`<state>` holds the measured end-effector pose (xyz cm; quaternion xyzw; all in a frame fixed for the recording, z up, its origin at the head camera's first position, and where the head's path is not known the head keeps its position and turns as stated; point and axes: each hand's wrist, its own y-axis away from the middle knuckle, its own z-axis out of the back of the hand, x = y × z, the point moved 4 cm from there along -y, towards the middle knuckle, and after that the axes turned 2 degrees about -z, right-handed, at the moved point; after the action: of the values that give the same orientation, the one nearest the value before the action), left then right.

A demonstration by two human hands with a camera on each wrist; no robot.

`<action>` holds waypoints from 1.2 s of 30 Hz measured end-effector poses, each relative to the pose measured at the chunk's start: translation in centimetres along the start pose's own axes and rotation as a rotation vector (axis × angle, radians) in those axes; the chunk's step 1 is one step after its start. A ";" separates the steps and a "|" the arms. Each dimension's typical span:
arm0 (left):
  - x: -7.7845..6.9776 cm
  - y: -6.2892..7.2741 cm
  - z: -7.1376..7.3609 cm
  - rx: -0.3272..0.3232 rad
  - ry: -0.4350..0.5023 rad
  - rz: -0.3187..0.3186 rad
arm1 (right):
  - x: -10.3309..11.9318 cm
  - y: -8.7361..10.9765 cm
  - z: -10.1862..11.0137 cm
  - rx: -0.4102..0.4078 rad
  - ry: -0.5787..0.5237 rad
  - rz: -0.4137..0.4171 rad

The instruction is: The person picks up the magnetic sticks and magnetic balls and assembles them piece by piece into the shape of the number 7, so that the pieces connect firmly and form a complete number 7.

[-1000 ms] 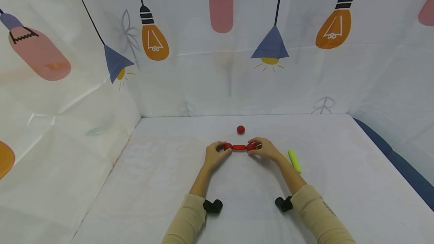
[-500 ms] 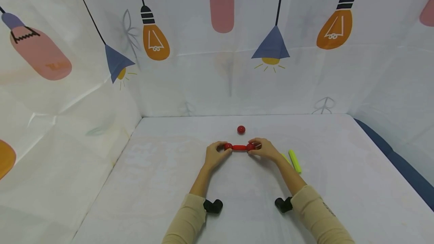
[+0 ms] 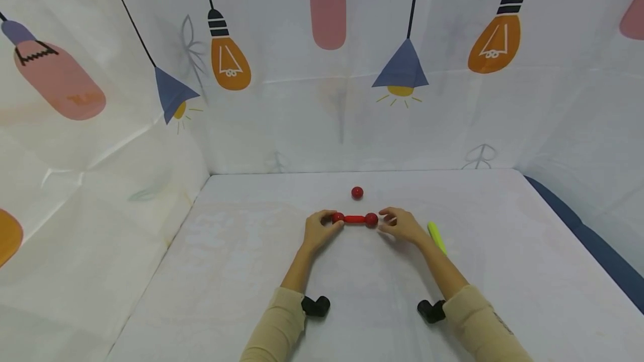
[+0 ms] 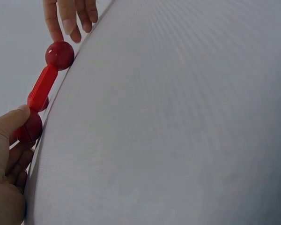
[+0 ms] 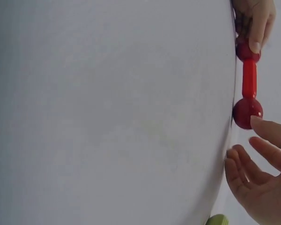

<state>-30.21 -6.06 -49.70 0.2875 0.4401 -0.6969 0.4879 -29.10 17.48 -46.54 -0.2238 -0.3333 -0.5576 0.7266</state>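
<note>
Two dark red balls, a left ball (image 3: 339, 217) and a right ball (image 3: 371, 220), are joined by a bright red rod (image 3: 354, 219) with facets along its side. My left hand (image 3: 317, 230) grips the left ball between thumb and fingers, as the left wrist view also shows. Beside the right ball is my right hand (image 3: 404, 225), its fingers spread and relaxed and holding nothing. In the right wrist view its thumb tip overlaps the edge of the right ball (image 5: 246, 112); whether it touches, I cannot tell. A loose red ball (image 3: 357, 193) lies farther back.
A yellow-green stick (image 3: 436, 237) lies to the right, partly behind my right forearm. White sheeting (image 3: 292, 127) with printed lamps stands along the back and sides of the white table (image 3: 241, 261). Black camera mounts (image 3: 316, 306) stick out from both sleeves.
My right hand has let go of the right ball and moved slightly right, its forearm covering more of the yellow-green sticks. My left hand keeps its place on the left ball.
</note>
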 end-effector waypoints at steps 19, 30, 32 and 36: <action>-0.1 0.1 0.1 -0.005 -0.001 -0.006 | -1.4 4.8 3.9 -0.193 0.153 0.008; 0.0 -0.1 0.0 0.010 0.004 0.043 | -2.1 6.5 4.7 -0.134 0.239 -0.100; 0.0 -0.1 -0.1 0.011 0.001 0.034 | -2.3 6.6 4.8 -0.139 0.237 -0.104; 0.0 -0.1 0.0 0.011 0.001 0.031 | -2.4 6.8 4.9 -0.145 0.235 -0.100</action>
<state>-30.30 -6.02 -49.71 0.2971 0.4319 -0.6916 0.4969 -24.13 24.35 -44.69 -0.1920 -0.2155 -0.6383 0.7137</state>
